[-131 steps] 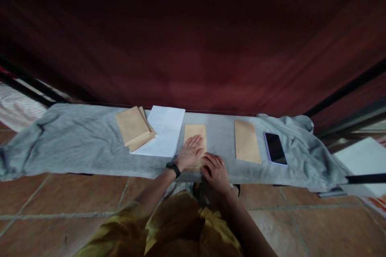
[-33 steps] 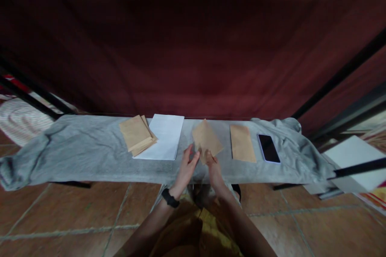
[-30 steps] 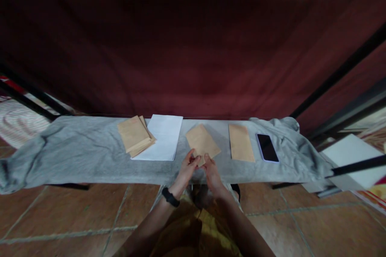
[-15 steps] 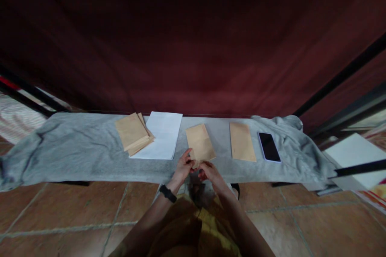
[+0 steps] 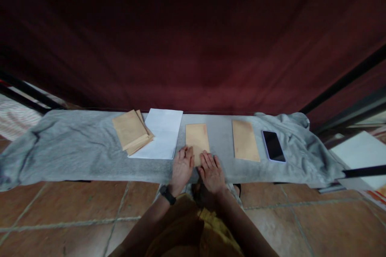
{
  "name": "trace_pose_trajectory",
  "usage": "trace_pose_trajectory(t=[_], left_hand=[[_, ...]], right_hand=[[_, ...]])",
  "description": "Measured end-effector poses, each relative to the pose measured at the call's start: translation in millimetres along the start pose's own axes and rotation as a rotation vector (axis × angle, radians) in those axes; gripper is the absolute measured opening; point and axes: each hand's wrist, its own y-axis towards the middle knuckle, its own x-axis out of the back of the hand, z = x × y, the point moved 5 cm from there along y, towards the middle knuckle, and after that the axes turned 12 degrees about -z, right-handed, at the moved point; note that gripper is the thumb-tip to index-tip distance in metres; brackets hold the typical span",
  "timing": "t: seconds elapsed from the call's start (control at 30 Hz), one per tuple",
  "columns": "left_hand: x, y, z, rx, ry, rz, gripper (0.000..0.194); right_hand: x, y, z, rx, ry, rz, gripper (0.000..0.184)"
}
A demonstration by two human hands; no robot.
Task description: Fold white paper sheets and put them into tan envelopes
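A brown paper envelope [image 5: 197,136] lies flat on the grey cloth straight in front of me. My left hand [image 5: 182,168] rests palm down over its near left edge, fingers stretched forward. On the near right edge lies my right hand [image 5: 212,172], also palm down with its fingers spread. Both hands press on the paper rather than grip it, and between them they cover part of its near end. To the right lies a second brown envelope [image 5: 245,141]. A stack of brown envelopes [image 5: 130,128] sits at the left, partly over some white paper sheets [image 5: 162,134].
A phone [image 5: 274,145] with a dark screen lies right of the second envelope. Grey cloth [image 5: 81,148] covers the narrow table, bunched at its right end. A dark red curtain [image 5: 193,68] hangs behind, with black bars at both sides.
My fingers have gone from pinching the envelope's near end to lying flat on it. The envelope has turned from a slant to nearly straight and is now flat on the cloth.
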Motion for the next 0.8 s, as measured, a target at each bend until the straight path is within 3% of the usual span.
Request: trace_pose_trajectory(t=[0.1, 0.17, 0.3, 0.53, 0.8], left_hand=[[-15.9, 5, -17, -0.209, 0.016, 0.075, 0.047], [-29.1, 12, -22, -0.262, 0.036, 0.145, 0.049], [-49.0, 35, -20, -0.249, 0.096, 0.197, 0.054], [-73.4, 80, -14, -0.180, 0.146, 0.188, 0.058], [-81.5, 102, -12, -0.168, 0.156, 0.201, 0.062]], right_hand=[[-8, -4, -2, 0.012, -0.030, -0.027, 0.049], [-8, -4, -2, 0.018, -0.031, -0.067, 0.048], [-7, -3, -1, 0.011, -0.042, -0.105, 0.049], [-6, -2, 1, -0.008, -0.047, -0.079, 0.056], [-6, 0, 2, -0.040, -0.065, -0.070, 0.053]])
